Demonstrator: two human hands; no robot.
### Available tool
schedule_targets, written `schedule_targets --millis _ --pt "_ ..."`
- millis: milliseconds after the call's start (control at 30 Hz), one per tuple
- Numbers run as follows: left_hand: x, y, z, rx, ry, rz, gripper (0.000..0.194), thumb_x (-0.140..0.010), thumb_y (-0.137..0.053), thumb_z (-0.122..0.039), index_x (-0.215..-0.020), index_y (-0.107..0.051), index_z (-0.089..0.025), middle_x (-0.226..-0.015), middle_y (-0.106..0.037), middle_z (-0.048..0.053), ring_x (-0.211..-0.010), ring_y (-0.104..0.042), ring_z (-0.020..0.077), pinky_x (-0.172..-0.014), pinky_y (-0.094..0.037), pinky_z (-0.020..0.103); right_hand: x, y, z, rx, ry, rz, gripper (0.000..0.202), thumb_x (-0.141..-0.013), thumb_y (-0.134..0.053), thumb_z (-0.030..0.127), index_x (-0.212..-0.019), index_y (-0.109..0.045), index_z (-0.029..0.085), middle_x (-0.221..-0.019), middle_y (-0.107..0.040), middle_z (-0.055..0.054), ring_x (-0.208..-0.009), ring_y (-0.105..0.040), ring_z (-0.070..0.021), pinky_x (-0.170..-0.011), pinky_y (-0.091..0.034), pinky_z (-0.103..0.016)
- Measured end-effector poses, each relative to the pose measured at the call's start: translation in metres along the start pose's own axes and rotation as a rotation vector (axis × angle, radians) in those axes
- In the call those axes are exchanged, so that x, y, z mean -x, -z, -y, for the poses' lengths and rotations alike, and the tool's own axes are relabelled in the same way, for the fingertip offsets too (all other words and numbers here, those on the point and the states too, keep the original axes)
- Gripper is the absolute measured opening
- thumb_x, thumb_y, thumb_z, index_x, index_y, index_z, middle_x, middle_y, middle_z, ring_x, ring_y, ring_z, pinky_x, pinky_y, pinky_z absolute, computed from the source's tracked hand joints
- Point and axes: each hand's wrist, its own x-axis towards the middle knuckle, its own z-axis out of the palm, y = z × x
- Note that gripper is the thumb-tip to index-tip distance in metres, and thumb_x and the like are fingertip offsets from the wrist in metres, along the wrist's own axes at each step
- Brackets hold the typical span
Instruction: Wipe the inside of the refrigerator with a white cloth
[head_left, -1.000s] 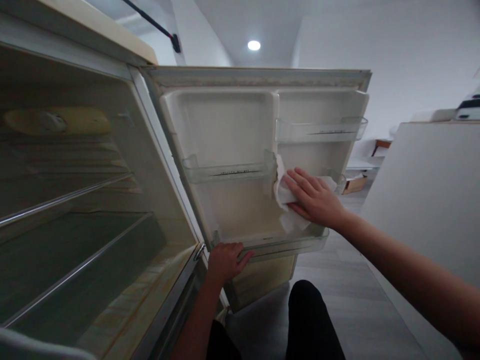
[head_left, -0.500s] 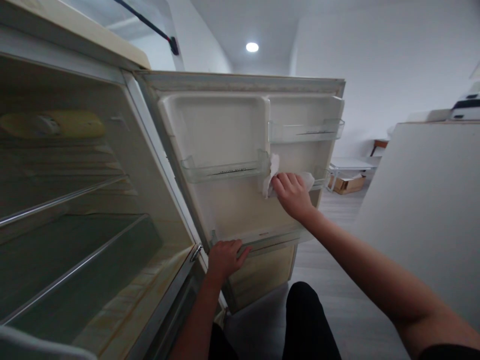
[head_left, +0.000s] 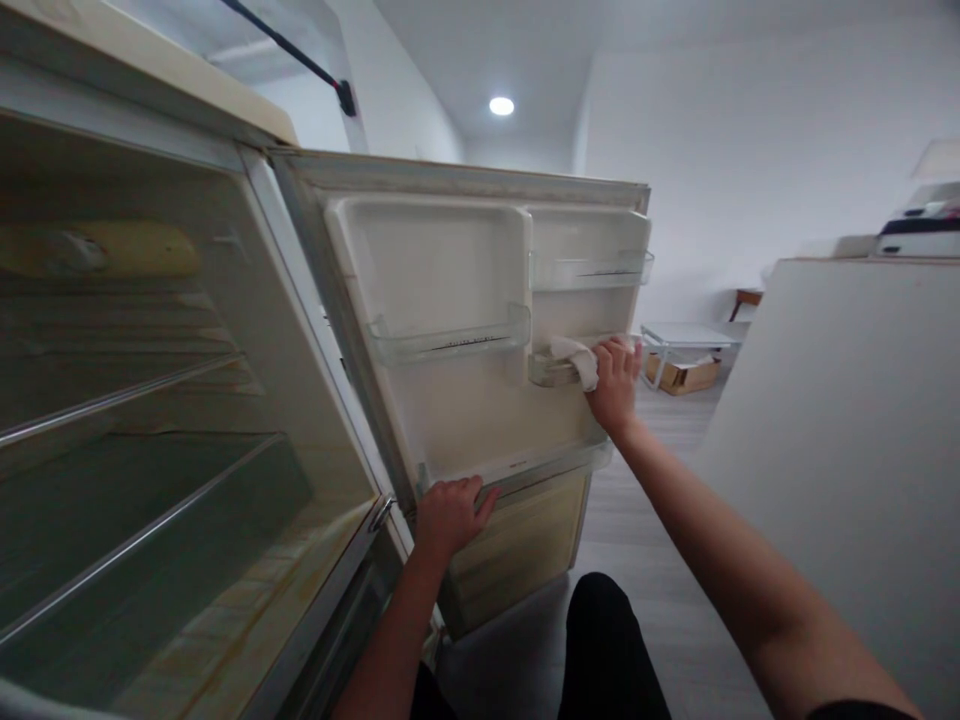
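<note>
An open refrigerator door (head_left: pixel 435 420) stands in front of me, its inner side lined with clear plastic racks. My right hand (head_left: pixel 615 380) is closed on a white cloth (head_left: pixel 577 360) at the small middle rack (head_left: pixel 551 370) on the door's right side. Part of the cloth hangs out to the left of the fingers. Lower down, my left hand (head_left: pixel 450 515) rests on the left end of the bottom door rack (head_left: pixel 540 470), fingers over its edge and thumb stretched out. Its fingertips are partly hidden behind the rack rim.
To the left is the refrigerator's interior with a glass shelf (head_left: pixel 150 510) and a yellowish lamp cover (head_left: pixel 105 250). A pale panel (head_left: pixel 840 420) rises on the right. Farther back, a cardboard box (head_left: pixel 682 375) sits under a low white table (head_left: pixel 682 338).
My right hand has moved right with the cloth, from beside the middle divider to the small rack. The door has swung slightly. My left hand stays on the bottom rack.
</note>
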Motion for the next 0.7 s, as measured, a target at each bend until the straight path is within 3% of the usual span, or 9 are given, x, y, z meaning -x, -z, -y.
schedule_targets --millis 200,300,433,567,700 --pt "0.001 0.0 0.001 -0.023 -0.031 -0.025 0.049 -0.099 -0.039 -0.055 -0.086 -0.069 -0.018 -0.079 -0.075 0.01 -0.074 -0.072 0.0306 -0.069 -0.05 0.04 -0.001 0.004 0.064 -0.028 0.092 0.033 0.031 -0.094 -0.049 0.019 -0.123 -0.06 0.012 -0.12 -0.061 -0.016 -0.122 -0.046 -0.0281 -0.119 -0.021 -0.058" --pt "0.005 0.001 0.005 -0.014 -0.058 -0.018 0.048 -0.099 -0.039 -0.053 -0.084 -0.069 -0.019 -0.078 -0.075 0.009 -0.071 -0.071 0.0288 -0.069 -0.05 0.04 -0.001 0.016 0.074 -0.043 0.171 0.106 0.038 -0.095 -0.05 0.019 -0.131 -0.058 0.014 -0.121 -0.062 -0.015 -0.117 -0.049 -0.0261 -0.118 -0.026 -0.052" --pt "0.012 0.003 0.012 -0.017 -0.092 -0.037 0.045 -0.098 -0.041 -0.053 -0.082 -0.067 -0.02 -0.076 -0.074 0.008 -0.07 -0.07 0.0282 -0.067 -0.049 0.039 0.004 0.034 0.036 0.029 0.243 0.092 0.039 -0.094 -0.052 0.019 -0.133 -0.058 0.018 -0.115 -0.065 -0.012 -0.111 -0.053 -0.0245 -0.114 -0.032 -0.047" --pt "0.017 0.003 0.016 -0.001 -0.118 -0.055 0.044 -0.098 -0.042 -0.053 -0.08 -0.066 -0.021 -0.072 -0.073 0.007 -0.067 -0.068 0.0259 -0.065 -0.047 0.037 0.012 0.046 -0.016 0.078 0.156 -0.033 0.032 -0.09 -0.056 0.02 -0.122 -0.062 0.014 -0.11 -0.064 -0.015 -0.114 -0.053 -0.0276 -0.112 -0.037 -0.05" --pt "0.019 0.003 0.017 0.017 -0.129 -0.067 0.044 -0.099 -0.042 -0.052 -0.08 -0.066 -0.021 -0.075 -0.073 0.006 -0.068 -0.068 0.0243 -0.067 -0.046 0.036 0.017 0.047 -0.027 0.03 0.098 -0.101 0.026 -0.092 -0.055 0.023 -0.116 -0.062 0.016 -0.11 -0.063 -0.015 -0.117 -0.055 -0.0279 -0.11 -0.04 -0.052"
